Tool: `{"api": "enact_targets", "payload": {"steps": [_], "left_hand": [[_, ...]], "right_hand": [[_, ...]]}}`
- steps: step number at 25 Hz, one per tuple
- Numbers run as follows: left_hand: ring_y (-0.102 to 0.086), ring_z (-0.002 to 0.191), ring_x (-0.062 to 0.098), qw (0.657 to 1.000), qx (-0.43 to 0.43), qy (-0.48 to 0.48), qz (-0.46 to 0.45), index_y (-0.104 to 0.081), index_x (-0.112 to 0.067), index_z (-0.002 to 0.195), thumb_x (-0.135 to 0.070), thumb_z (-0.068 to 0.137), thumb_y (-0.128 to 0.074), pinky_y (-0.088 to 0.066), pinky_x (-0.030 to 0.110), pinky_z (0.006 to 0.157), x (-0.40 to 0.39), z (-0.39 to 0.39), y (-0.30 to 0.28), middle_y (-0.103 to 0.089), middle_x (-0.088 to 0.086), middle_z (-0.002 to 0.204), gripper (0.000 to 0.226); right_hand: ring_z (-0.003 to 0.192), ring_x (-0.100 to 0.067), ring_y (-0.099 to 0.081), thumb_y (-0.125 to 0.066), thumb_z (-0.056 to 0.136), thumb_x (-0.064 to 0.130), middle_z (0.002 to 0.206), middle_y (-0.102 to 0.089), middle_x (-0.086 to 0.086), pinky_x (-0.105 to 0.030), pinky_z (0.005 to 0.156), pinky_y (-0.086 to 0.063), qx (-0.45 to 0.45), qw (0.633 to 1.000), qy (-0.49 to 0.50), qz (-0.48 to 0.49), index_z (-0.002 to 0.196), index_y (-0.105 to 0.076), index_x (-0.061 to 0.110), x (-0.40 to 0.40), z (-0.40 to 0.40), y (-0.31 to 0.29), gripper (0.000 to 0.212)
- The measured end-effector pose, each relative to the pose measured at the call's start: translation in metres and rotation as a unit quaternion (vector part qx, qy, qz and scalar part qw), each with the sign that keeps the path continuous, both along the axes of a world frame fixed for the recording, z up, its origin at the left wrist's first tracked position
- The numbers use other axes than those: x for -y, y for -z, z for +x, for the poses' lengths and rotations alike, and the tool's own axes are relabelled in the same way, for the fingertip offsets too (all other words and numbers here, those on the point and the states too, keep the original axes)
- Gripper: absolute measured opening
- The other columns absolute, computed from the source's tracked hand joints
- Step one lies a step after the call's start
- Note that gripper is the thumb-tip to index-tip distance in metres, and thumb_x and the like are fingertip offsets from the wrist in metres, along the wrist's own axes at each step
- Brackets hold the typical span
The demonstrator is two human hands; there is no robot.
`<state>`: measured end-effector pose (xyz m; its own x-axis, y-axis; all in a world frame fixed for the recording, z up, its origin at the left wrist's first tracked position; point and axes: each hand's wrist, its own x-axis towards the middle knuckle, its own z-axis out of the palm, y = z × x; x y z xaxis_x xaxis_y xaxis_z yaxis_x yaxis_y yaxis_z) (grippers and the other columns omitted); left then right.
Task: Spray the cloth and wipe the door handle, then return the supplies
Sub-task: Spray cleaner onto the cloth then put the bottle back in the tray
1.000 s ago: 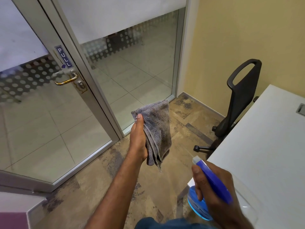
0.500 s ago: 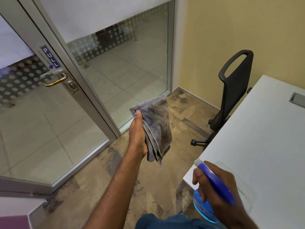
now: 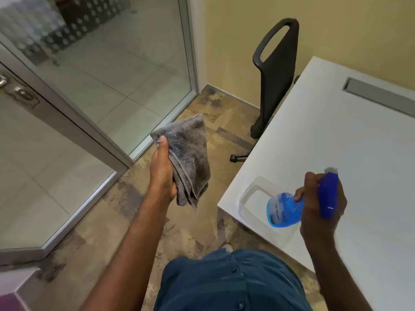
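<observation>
While the grey cloth [image 3: 188,158] is held up over the mottled brown floor [image 3: 107,221], it is gripped by the left hand [image 3: 162,173], whose thumb is pressed along the near edge of the fabric and whose fingers are curled behind it, hidden by the folds; the cloth is bunched and folded, and its lower corners are left hanging below the palm. The blue spray bottle [image 3: 292,207] is clasped by the right hand [image 3: 321,205], the fingers being wrapped round its neck under the dark blue trigger head [image 3: 329,194]; the bottle is tilted, with its pale blue body turned down and to the left, and it is held over a clear plastic tray [image 3: 247,194] which is set at the near corner of the white table [image 3: 336,131]; whether the base of the bottle is touching the tray cannot be told. The door handle [image 3: 3,79] is seen only in part at the far left edge, above a round lock [image 3: 21,92] on the metal frame of the glass door [image 3: 56,164], well apart from both hands. A black office chair [image 3: 278,70] is placed between the table and the yellow wall [image 3: 336,25]; a grey cable slot [image 3: 379,95] is set into the table top. A dark blue buttoned shirt [image 3: 224,281] is seen at the bottom of the view.
</observation>
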<state>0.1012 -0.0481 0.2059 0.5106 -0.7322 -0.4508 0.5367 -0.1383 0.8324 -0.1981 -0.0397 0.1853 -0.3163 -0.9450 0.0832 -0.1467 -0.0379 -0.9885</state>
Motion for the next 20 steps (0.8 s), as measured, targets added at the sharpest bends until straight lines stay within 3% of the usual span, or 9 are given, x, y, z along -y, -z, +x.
{"api": "enact_targets", "payload": {"steps": [3,5,7,11,18,20], "left_hand": [[-0.073,0.107,0.029,1.0,0.007,0.018,0.01,-0.062,-0.015,0.126,-0.047,0.106,-0.045,-0.058,0.048,0.093,0.002,-0.011,0.006,-0.075,0.012,0.116,0.041],[-0.073,0.106,0.029,0.999,0.016,0.026,0.016,-0.062,-0.016,0.124,-0.046,0.106,-0.045,-0.06,0.045,0.088,0.003,-0.017,0.009,-0.077,0.009,0.113,0.039],[-0.075,0.1,0.025,0.999,0.021,0.037,0.019,-0.063,-0.018,0.119,-0.045,0.107,-0.044,-0.061,0.039,0.079,0.006,-0.028,0.008,-0.079,0.005,0.105,0.035],[-0.077,0.085,0.016,0.998,0.015,0.055,0.024,-0.063,-0.018,0.112,-0.039,0.108,-0.042,-0.061,0.028,0.063,0.006,-0.049,0.006,-0.08,-0.002,0.092,0.03],[-0.077,0.084,0.015,0.995,0.019,0.092,0.038,-0.063,-0.021,0.111,-0.039,0.108,-0.041,-0.061,0.027,0.062,0.008,-0.07,0.007,-0.08,-0.003,0.093,0.028],[-0.077,0.085,0.015,0.994,0.023,0.099,0.043,-0.063,-0.021,0.112,-0.04,0.108,-0.042,-0.061,0.027,0.062,0.01,-0.073,0.008,-0.08,-0.002,0.096,0.029]], "right_hand": [[0.07,-0.041,-0.057,-0.069,0.096,0.042,0.076,-0.055,-0.022,-0.046,0.075,-0.054,-0.006,0.999,0.033,0.0,0.092,-0.052,0.009,0.01,-0.016,0.038,0.037],[0.085,-0.047,-0.061,-0.072,0.088,0.059,0.092,-0.057,-0.027,-0.031,0.075,-0.058,0.008,0.998,0.046,0.034,0.109,-0.051,0.0,0.015,-0.021,0.062,0.066],[0.097,-0.048,-0.061,-0.072,0.083,0.065,0.102,-0.057,-0.027,-0.018,0.075,-0.058,0.027,0.997,0.048,0.057,0.118,-0.049,-0.001,0.018,-0.025,0.084,0.078],[0.1,-0.046,-0.06,-0.073,0.085,0.048,0.105,-0.058,-0.027,-0.01,0.076,-0.053,0.029,0.996,0.048,0.07,0.122,-0.046,-0.004,0.021,-0.031,0.123,0.069],[0.087,-0.036,-0.061,-0.076,0.086,0.039,0.095,-0.058,-0.018,-0.024,0.08,-0.055,-0.002,0.994,0.071,0.085,0.113,-0.048,0.002,0.014,-0.038,0.155,0.054],[0.085,-0.031,-0.06,-0.076,0.085,0.038,0.094,-0.058,-0.016,-0.022,0.079,-0.054,0.001,0.994,0.073,0.085,0.113,-0.048,0.001,0.011,-0.039,0.159,0.054]]}}
